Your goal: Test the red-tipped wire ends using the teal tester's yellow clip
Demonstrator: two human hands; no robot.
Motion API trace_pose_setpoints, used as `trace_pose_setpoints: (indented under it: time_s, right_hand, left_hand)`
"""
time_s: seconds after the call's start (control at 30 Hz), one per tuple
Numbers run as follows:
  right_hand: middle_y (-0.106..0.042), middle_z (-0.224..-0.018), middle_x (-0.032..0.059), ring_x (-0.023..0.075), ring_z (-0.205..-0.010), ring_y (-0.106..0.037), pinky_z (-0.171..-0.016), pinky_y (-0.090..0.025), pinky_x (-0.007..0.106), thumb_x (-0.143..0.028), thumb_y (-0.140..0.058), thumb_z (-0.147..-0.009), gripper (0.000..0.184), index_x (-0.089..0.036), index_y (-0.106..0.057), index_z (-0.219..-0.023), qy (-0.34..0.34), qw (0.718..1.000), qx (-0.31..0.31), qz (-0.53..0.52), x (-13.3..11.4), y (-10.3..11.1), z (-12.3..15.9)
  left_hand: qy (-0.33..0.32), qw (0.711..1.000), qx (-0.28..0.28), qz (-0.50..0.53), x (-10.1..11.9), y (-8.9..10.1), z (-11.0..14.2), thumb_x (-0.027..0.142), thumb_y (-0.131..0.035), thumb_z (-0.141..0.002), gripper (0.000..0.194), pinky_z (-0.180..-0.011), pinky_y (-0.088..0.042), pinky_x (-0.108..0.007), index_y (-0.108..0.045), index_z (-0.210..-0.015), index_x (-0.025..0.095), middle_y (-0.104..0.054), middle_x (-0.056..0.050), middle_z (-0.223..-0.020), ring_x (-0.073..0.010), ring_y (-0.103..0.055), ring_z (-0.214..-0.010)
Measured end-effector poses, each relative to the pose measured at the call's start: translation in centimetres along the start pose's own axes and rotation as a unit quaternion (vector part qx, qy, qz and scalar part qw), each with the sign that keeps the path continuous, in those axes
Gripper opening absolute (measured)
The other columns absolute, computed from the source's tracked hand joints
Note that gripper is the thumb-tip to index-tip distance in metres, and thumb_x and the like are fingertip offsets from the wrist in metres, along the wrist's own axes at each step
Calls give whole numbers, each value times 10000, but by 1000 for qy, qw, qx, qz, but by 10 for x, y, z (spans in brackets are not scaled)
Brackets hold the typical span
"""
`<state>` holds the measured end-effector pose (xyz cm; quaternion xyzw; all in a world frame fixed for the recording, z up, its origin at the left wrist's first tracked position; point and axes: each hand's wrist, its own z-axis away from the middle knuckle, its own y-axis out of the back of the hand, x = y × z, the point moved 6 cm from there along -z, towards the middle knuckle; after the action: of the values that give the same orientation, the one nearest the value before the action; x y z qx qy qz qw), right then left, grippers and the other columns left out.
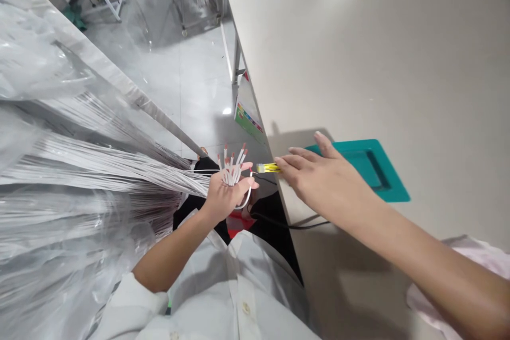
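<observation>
My left hand is closed around a bundle of white cables, whose reddish-brown ends fan up above the fingers. One white cable bends away from the bundle, its red tip close to the thumb and forefinger. Facing that tip is a small yellow-and-black tool with a pale end, just over the table's edge. My right hand has its forefinger on the tool's rear end, and its other fingers stretch out loosely. The right thumb and the tool's underside are hidden.
A green tray lies on the pale table, partly behind my right hand. A black cord runs at the table's edge. On the left, long white cables hang with clear plastic sheeting beside a rail.
</observation>
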<state>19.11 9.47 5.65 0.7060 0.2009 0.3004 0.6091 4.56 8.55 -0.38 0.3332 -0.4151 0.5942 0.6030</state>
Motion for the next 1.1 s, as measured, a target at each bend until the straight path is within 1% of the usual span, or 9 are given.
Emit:
trace_pose_setpoints:
  time_s: [0.07, 0.13, 0.3, 0.5, 0.63, 0.8, 0.87, 0.97, 1.1]
  right_hand:
    - [-702, -904, 104, 271, -947, -621, -1010, -266, 559, -35, -398, -830, 317, -138, -664, -968, 3, 999, -23, -32, 3, -1, -2]
    - [-702, -930, 87, 261, -930, -626, -998, -273, 558, -72, -408, -849, 290, -170, -664, -944, -11, 998, -29, -62, 7, 0, -4]
    - [-701, -949, 114, 292, -989, -612, -980, -303, 550, -210, -488, -866, 195, -146, -655, -944, -45, 996, -42, -65, 15, -3, -8]
    - [-720, -813, 89, 292, -1038, -610, -1011, -231, 606, -125, -440, -856, 227, -167, -643, -762, -37, 993, -84, -70, 15, -9, -10]
    - [-718, -815, 108, 297, -1017, -625, -1026, -198, 616, -84, -408, -840, 267, -177, -643, -753, -42, 993, -93, -67, 16, -11, -9]
    - [-718, -826, 113, 320, -999, -627, -1012, -176, 648, -87, -400, -831, 277, -182, -648, -753, -36, 993, -79, -80, 15, -11, -9]
    - [-717, -815, 106, 326, -1000, -625, -1007, -168, 657, -71, -396, -821, 284, -183, -646, -749, -35, 993, -80, -86, 15, -11, -10]
    - [-717, -806, 101, 323, -1002, -624, -1006, -163, 660, -60, -398, -815, 283, -187, -640, -741, -35, 992, -81, -85, 15, -10, -10]
    - [-716, -792, 98, 312, -1020, -617, -1026, -149, 649, -58, -426, -811, 256, -181, -640, -740, -41, 991, -94, -86, 15, -9, -10]
  left_hand:
    - [-11, 1000, -8, 25, -3, -1, -4, 283, -651, -711, 469, -364, -270, -181, -601, -1143, 108, -695, -32, -677, -20, -364, -356]
    - [-23, 999, -13, 44, -4, -2, -7, 299, -657, -719, 472, -360, -260, -176, -598, -1146, 109, -696, -39, -686, -17, -372, -358]
    - [-32, 997, -13, 67, -9, -7, -13, 317, -676, -714, 500, -356, -266, -181, -595, -1159, 104, -710, -68, -702, -20, -383, -356]
    - [-41, 998, -2, 42, -7, -9, -15, 337, -688, -701, 536, -360, -304, -194, -597, -1174, 101, -706, -68, -696, -29, -390, -360]
    - [-29, 1000, -12, 5, -4, -10, -15, 313, -691, -688, 519, -354, -316, -196, -620, -1159, 108, -697, -58, -684, -35, -381, -370]
    - [-23, 999, 0, -49, -5, -8, -17, 236, -680, -682, 431, -364, -321, -191, -668, -1108, 163, -685, -23, -646, -37, -375, -365]
    - [-39, 996, 16, -78, -6, -7, -17, 216, -667, -694, 398, -404, -366, -193, -680, -1090, 187, -693, -17, -664, -60, -448, -408]
    - [-68, 989, 44, -124, -4, -5, -17, 207, -662, -704, 357, -525, -457, -215, -696, -1060, 216, -709, -13, -708, -121, -588, -570]
    - [-85, 982, 42, -161, 1, -5, -16, 212, -654, -721, 319, -639, -493, -246, -706, -1036, 233, -725, -10, -788, -172, -643, -740]
